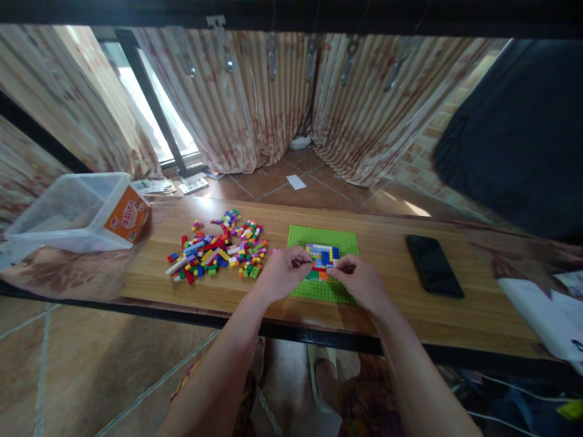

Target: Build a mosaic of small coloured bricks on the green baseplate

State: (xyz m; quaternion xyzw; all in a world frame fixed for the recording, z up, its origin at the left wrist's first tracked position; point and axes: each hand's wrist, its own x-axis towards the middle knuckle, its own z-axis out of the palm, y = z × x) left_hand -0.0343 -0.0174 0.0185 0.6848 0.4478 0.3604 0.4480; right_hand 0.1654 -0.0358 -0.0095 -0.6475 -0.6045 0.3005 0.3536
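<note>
While brick build (323, 257) lies between hands (282, 273) (361, 280), both pinch; cannot tell what's held.

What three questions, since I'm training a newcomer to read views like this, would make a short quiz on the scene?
1. Multiple choice: what colour is the label on the clear plastic bin? A blue, B orange, C green.
2. True or false: the black phone lies on the wooden tabletop, to the right of the green baseplate.
3. Which is nearer the loose bricks: the left hand or the right hand?

Key: 1. B. 2. True. 3. The left hand.
</note>
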